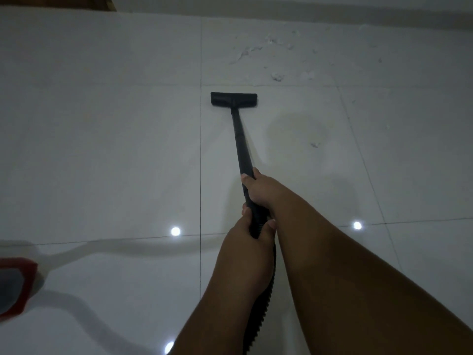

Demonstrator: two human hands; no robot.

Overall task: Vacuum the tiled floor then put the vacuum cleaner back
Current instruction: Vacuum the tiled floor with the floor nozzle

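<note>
Taking the nozzle [233,99] as the anchor, since it's sitting flat on the floor [102,129]. Way off to its near-left, at the frame edge, a red-rimmed thing [18,285] is poking in, and I can't tell what it is. A grout line [200,155] is running just left of the nozzle, roughly parallel to the wand [239,144]. The wand is coming straight back from the nozzle toward the person, so its long axis is pointing away from the body and leaning slightly left at the far end. The left hand [245,239] is gripping the near end with its fingers wrapped round, right where the ribbed hose [256,326] is dropping away between the forearms. The right hand [261,188] is sitting further up the wand and nearer the nozzle, fingers curled fully round it too. So both hands are clamped on it, with the right one leading. The part that matters is the debris [277,76], a scatter of pale bits lying just beyond the nozzle and to its right, with one stray fleck [314,145] on the near-right side. My guess is the vacuuming is only partway done. The next push is going to need the nozzle going forward and angling right, which the right hand looks best placed to steer.
</note>
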